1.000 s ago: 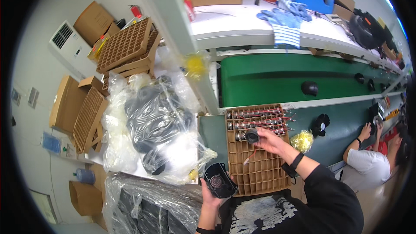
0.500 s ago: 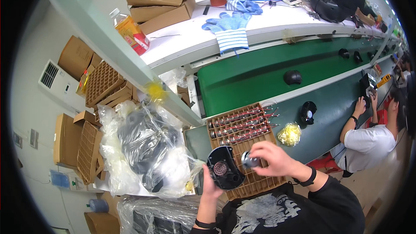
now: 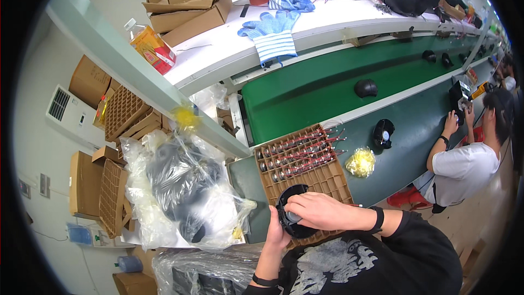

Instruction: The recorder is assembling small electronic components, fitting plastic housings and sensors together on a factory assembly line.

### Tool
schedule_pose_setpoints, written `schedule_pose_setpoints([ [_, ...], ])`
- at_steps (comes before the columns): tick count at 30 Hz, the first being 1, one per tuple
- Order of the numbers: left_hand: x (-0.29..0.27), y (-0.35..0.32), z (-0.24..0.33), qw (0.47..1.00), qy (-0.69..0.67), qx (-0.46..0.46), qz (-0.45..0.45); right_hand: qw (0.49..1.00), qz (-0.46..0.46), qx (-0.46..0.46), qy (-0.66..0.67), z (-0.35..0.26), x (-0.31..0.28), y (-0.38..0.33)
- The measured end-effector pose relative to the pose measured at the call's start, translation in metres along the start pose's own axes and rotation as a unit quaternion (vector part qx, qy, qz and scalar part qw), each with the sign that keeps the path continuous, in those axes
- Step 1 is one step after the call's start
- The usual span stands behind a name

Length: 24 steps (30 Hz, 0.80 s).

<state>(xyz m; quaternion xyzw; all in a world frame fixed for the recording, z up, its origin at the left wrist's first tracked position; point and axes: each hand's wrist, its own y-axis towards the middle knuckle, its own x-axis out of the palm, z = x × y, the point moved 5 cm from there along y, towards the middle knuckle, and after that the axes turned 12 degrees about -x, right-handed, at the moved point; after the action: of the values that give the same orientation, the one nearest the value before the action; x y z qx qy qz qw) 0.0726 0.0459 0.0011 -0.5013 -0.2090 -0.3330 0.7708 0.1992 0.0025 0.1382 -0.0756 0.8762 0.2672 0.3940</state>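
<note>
A black plastic housing (image 3: 302,231) is gripped at its left side by my left hand (image 3: 277,233). Over its open face, my right hand (image 3: 321,211) has its fingers closed on a small round speaker (image 3: 293,217), which sits inside the housing against the round grille area. My fingers hide most of the speaker, so how it is seated cannot be told. Under both hands lies a cardboard divider tray (image 3: 339,187). Several round metal speakers with red wires (image 3: 297,157) stand in rows in its far cells, while its nearer visible cells hold nothing.
Beside the tray are a yellow tape bundle (image 3: 361,162) and another black housing (image 3: 383,133). A green conveyor belt (image 3: 311,90) carries black shells beyond. Plastic-wrapped black parts (image 3: 185,180) lie left, next to a metal post (image 3: 142,84). A co-worker (image 3: 464,158) sits at right.
My right hand has moved left and brought the speaker from above the tray into the black housing. My left hand, still on the housing, has shifted slightly right in view.
</note>
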Motion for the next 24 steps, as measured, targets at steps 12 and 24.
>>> schedule_pose_setpoints([
  [12,0.009,-0.002,0.002,1.000,-0.017,-0.015,0.011,0.998,-0.063,0.022,-0.020,0.008,0.007,0.001],
  [24,0.001,0.003,0.000,0.997,-0.061,-0.031,-0.039,0.999,-0.037,0.015,-0.006,0.009,0.013,0.003],
])
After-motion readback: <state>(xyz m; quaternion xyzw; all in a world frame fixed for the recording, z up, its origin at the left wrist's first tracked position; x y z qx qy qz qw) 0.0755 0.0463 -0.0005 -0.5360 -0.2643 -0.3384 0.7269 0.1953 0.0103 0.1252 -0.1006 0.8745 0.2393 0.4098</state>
